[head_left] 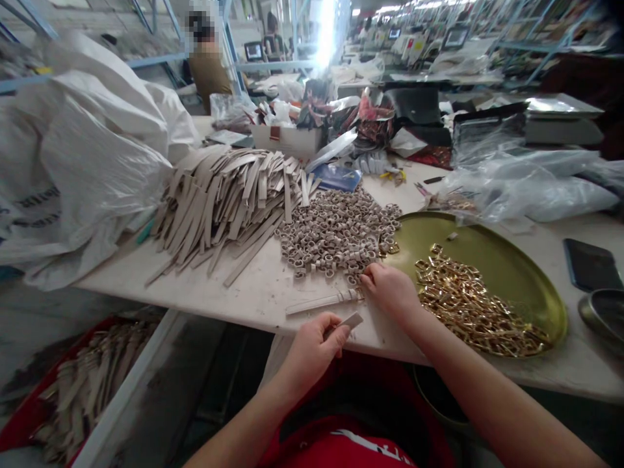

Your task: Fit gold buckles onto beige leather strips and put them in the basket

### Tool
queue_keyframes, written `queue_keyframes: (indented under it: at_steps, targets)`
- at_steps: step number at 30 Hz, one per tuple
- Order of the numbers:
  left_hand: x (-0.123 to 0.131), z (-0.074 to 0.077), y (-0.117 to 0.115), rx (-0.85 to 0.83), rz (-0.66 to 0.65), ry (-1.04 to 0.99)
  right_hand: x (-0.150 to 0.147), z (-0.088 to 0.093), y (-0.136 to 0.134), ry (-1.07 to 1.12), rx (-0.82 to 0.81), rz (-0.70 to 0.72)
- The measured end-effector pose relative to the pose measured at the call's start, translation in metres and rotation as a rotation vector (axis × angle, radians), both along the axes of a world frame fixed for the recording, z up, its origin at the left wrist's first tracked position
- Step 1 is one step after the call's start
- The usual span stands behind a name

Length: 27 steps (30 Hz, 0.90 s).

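My left hand [316,351] grips a short beige strap [351,320] at the table's front edge, its end sticking out past the thumb. My right hand [390,292] has its fingers pinched together at the near edge of a pile of small beige loops [336,231]; what they hold, if anything, is hidden. Between the hands and that pile lies another strap [316,303] with loops around its right end. Gold buckles [468,299] are heaped on a round olive tray [511,253] to the right of my right hand.
A large heap of beige straps [224,195] lies left of the loops. A red bin [19,416] below holds finished-looking straps. A phone [592,264] and metal bowl [604,315] are at right; plastic bags [531,185] lie behind. A person [209,68] is farther back.
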<state>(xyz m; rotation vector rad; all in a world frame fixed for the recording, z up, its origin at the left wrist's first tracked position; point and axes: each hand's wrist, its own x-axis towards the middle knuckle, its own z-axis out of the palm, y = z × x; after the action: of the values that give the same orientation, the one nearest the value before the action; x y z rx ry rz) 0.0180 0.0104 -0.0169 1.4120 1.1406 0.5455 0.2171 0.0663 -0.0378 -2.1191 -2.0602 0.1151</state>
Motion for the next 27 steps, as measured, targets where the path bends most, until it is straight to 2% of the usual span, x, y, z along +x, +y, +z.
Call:
queue_keyframes:
  at_steps: [3,7,14,19,21,24,25,27]
  targets:
    - [0.0,-0.001,0.006,-0.018,0.009,0.008,-0.003,-0.002,0.007,-0.106,-0.07,-0.007]
    - [0.001,-0.002,0.009,0.024,0.029,0.019,0.003,-0.003,0.006,-0.055,-0.117,0.02]
    - [0.001,0.001,0.0,0.128,0.063,0.027,0.018,-0.004,0.003,0.132,-0.081,0.057]
    - [0.006,0.008,-0.008,0.157,0.131,-0.04,0.012,0.006,-0.022,0.359,-0.01,0.029]
    - [0.01,0.009,-0.009,0.175,0.166,-0.094,0.004,0.012,-0.038,0.683,-0.074,0.042]
    - [0.015,0.01,-0.014,0.202,0.177,-0.132,-0.011,0.02,-0.064,1.466,-0.296,-0.005]
    - [0.015,0.01,-0.016,0.217,0.171,-0.123,-0.015,0.022,-0.072,1.666,-0.366,-0.044]
    - [0.015,0.013,-0.022,0.265,0.153,-0.069,-0.022,0.024,-0.085,1.843,-0.439,-0.112]
